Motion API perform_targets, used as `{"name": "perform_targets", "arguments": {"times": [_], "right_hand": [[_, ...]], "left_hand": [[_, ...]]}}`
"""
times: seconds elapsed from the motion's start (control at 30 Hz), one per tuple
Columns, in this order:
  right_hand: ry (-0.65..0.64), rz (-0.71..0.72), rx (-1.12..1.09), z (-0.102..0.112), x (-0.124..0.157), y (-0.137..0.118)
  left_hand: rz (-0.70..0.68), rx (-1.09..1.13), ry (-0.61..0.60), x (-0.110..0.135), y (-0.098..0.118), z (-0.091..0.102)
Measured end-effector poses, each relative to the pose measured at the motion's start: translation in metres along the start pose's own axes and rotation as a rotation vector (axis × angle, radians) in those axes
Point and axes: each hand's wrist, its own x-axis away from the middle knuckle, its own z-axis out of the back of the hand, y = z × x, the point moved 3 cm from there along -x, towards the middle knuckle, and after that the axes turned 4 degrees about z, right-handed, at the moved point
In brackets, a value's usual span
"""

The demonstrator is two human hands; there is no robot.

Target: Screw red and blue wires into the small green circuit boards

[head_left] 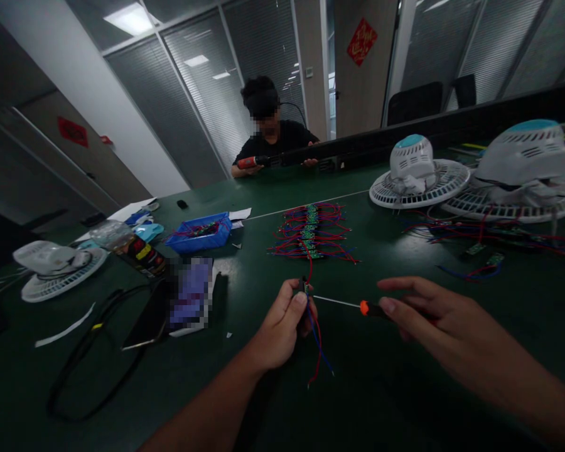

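Observation:
My left hand (282, 323) pinches a small green circuit board (306, 289) between thumb and fingers. Red and blue wires (319, 342) trail down from the board, and a red wire also rises from its top. In my right hand (433, 320) is a screwdriver (365, 307) with an orange and black handle, its thin shaft pointing left. The tip is at or very near the board; whether it touches I cannot tell. Beyond my hands lies a row of similar circuit boards (311, 232) with red and blue wires spread to both sides.
A blue bin (202, 232) of wired parts stands left of the row. Farther left are a bottle (144, 251), a phone (145, 317), a black cable (59, 383) and a white fan part (61, 267). White fan housings (417, 176) sit at right. A person (275, 135) sits opposite.

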Motion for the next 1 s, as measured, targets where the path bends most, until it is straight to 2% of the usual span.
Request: {"name": "perform_targets", "arguments": {"times": [0.2, 0.4, 0.57, 0.7, 0.8, 1.0], "right_hand": [[0.127, -0.068, 0.032, 0.010, -0.001, -0.004], [0.191, -0.034, -0.018, 0.011, 0.004, -0.010], [0.175, 0.054, -0.038, 0.008, 0.008, -0.012], [0.082, 0.175, -0.021, 0.005, 0.010, -0.015], [0.050, 0.173, -0.003, 0.004, 0.010, -0.015], [0.108, 0.185, 0.061, 0.005, 0.010, -0.017]], "left_hand": [[0.001, -0.008, -0.017, -0.001, 0.001, 0.000], [0.016, 0.024, -0.011, 0.001, 0.000, 0.000], [0.032, 0.048, -0.005, 0.002, 0.001, -0.001], [0.046, 0.061, -0.005, 0.001, 0.001, 0.000], [0.048, 0.073, -0.005, 0.000, 0.000, 0.001], [0.059, 0.068, -0.015, 0.002, -0.001, 0.001]]}}
